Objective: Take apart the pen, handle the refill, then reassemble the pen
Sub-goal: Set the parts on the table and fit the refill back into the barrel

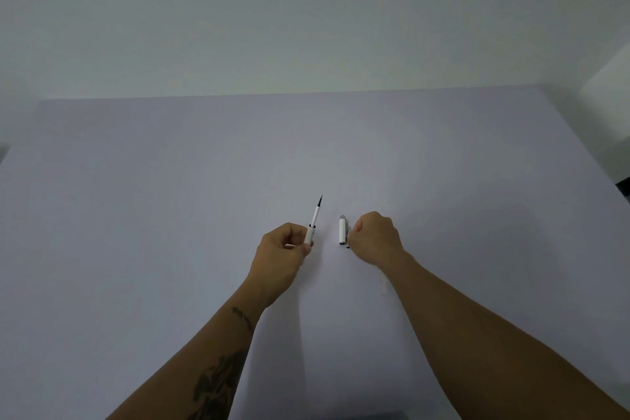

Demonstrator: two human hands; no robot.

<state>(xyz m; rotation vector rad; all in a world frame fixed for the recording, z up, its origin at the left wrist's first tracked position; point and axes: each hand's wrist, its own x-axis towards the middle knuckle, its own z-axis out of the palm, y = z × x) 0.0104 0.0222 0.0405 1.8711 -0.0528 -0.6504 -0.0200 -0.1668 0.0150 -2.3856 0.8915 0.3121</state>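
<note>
My left hand [284,245] is closed around the lower end of a white pen body [311,232]. A thin refill [317,211] with a dark tip sticks up out of the body, pointing away from me. My right hand [375,237] is curled with its fingertips on a short white pen cap [343,230], which has a grey end and a clip. The cap lies upright in the view, just right of the pen body, with a small gap between them. Whether the cap rests on the table or is lifted, I cannot tell.
A wide pale lilac table [170,215] fills the view, its far edge against a plain light wall [306,10]. A white object [610,85] stands at the far right corner. A faint whitish mark [385,283] lies beside my right forearm.
</note>
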